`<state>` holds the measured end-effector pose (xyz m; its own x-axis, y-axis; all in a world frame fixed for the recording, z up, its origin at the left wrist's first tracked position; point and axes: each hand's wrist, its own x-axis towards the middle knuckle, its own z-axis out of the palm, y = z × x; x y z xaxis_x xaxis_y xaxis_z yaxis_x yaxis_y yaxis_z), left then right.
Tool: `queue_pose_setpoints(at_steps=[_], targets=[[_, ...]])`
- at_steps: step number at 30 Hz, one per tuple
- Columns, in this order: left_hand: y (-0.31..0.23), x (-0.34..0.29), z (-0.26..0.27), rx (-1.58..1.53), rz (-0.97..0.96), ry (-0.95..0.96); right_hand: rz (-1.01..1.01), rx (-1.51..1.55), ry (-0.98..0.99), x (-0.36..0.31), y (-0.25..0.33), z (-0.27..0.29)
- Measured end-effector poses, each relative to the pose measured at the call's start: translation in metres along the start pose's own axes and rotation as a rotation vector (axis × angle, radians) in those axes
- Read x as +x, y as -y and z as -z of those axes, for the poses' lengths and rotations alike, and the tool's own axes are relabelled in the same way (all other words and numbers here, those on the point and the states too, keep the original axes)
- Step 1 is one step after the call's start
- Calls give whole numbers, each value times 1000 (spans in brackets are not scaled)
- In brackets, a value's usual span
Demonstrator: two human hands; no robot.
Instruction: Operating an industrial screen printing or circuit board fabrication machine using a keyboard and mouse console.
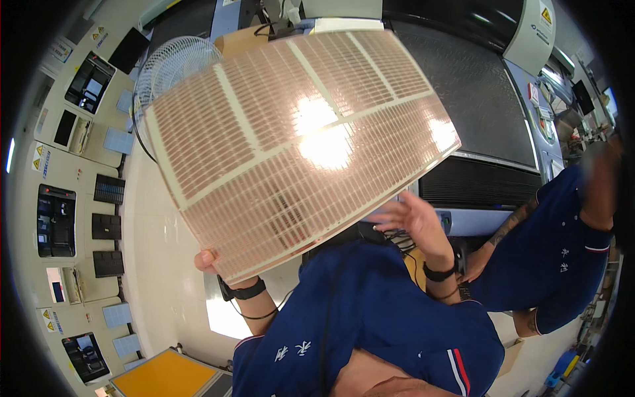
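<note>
A large, thin circuit board panel (264,119) is held up tilted in front of me, copper-coloured, with rows of small repeated rectangles divided by pale strips. Bright light glares off its middle. My left hand (206,261) grips the lower left corner; the thumb shows at the edge, and the other fingers are hidden behind the panel. Close to the lower right edge is my right hand (420,221), its fingers spread and holding nothing visible. Whether its fingertips touch the panel I cannot tell. Both wrists wear dark bands, and a cord runs from the left one.
A conveyor machine with a dark belt (469,92) stands beyond the panel. Behind the panel's left side is a wire-caged fan (175,66). A person in a navy shirt (549,245) stands close on my right. White machines (89,165) line the left; an orange-topped cart (162,375) is lower left.
</note>
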<state>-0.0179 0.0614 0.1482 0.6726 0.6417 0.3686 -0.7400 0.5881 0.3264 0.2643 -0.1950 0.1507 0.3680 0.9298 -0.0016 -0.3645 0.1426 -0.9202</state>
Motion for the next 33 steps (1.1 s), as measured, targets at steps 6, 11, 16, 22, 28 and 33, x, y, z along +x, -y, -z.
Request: queue_pose_setpoints(at_steps=[6,11,16,22,28,33], targets=[[-30,-56,21,51,-164,-99,211,380,-18,-1,-9,-13],[-43,-65,22,58,-125,-94,205,313,8,-4,-3,-24],[-38,-63,14,61,-117,-110,202,308,20,-8,-1,-37],[-33,-60,13,65,-100,-132,192,333,65,-7,3,-41],[-30,-58,12,75,-89,-159,185,320,52,-9,7,-39],[-28,-58,13,78,-88,-180,169,306,62,-8,10,-34]])
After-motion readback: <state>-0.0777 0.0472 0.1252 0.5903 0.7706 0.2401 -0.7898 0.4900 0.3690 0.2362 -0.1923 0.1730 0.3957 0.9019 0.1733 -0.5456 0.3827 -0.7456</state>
